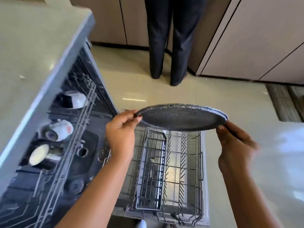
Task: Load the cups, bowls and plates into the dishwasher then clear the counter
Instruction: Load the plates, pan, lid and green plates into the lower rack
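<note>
**Item: dark speckled plate, held over open dishwasher**

- Plate (182, 117): round, dark with pale speckles, held nearly flat in the air above the far end of the lower rack (201, 170), touching no rack.
- Left hand (121, 129): thumb and curled fingers pinch the plate's left rim.
- Right hand (235, 145): thumb over, fingers under the right rim, gripping it.
- Lower rack: pulled out over the floor, wire tines upright, no dishes among them; dark cutlery basket (151, 170) along its left side.
- Upper rack (79, 129): holds a white cup (76, 99), a cup with a red mark (60, 130) and a pale-lined vessel (39, 154), all blurred.
- Counter (32, 46): pale, above the machine.
- Second person's legs (172, 38): dark trousers, by the cabinets.
</note>
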